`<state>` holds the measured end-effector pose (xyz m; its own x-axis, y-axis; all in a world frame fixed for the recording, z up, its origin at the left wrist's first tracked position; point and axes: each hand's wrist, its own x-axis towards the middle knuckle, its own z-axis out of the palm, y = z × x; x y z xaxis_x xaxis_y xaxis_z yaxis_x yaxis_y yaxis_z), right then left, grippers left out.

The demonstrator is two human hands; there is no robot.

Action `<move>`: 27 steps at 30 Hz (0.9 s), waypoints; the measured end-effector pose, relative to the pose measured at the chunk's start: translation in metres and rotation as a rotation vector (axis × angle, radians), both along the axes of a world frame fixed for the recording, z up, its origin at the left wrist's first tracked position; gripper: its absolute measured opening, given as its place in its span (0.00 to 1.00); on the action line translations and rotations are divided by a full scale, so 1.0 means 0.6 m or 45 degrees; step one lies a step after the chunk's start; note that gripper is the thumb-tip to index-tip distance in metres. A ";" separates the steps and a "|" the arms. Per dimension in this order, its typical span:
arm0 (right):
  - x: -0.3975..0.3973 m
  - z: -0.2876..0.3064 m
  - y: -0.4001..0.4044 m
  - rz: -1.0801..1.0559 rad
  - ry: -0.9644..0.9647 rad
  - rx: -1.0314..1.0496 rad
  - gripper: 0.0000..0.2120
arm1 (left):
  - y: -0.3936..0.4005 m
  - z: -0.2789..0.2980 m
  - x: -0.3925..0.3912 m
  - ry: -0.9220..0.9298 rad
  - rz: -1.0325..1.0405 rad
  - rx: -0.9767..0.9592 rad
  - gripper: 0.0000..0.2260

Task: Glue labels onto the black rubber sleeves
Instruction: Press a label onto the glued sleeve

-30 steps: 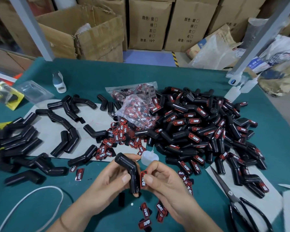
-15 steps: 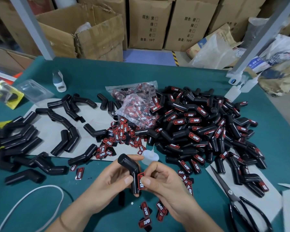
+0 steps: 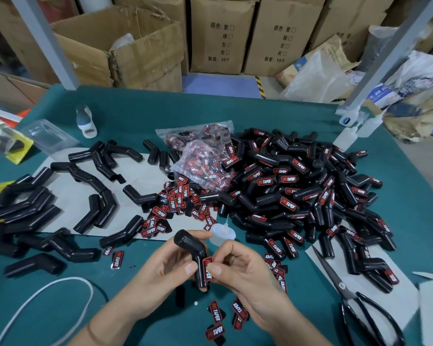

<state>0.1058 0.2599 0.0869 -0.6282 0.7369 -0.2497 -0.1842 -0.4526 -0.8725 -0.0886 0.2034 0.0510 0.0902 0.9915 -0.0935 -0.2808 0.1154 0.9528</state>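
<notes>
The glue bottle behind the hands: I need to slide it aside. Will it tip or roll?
The glue bottle looks like thin translucent plastic, so probably light and squeezable. It stands upright with a narrow nozzle on top, so a push high up may tip it. Its rounded body could then roll on the table.

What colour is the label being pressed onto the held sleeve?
Red and black with white lettering, on the label; head view, the only one.

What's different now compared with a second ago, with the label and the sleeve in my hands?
The right hand has pressed the label from edge-on at the sleeve's side to flat on the lower leg of the sleeve, its thumb now on it. The left hand still grips the sleeve. The glue bottle and the piles stayed put.
</notes>
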 end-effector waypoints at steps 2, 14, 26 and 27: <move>0.000 0.000 -0.001 -0.002 -0.005 0.008 0.14 | 0.000 0.000 -0.001 0.002 -0.002 0.005 0.25; -0.001 0.004 -0.002 -0.006 -0.046 0.056 0.14 | 0.000 -0.005 0.001 -0.003 -0.010 0.021 0.24; 0.002 0.006 -0.003 0.001 -0.099 0.090 0.12 | 0.001 -0.002 0.002 0.022 -0.006 0.012 0.25; 0.002 0.006 -0.002 0.001 -0.103 0.089 0.12 | 0.001 -0.002 0.002 0.022 -0.008 0.013 0.25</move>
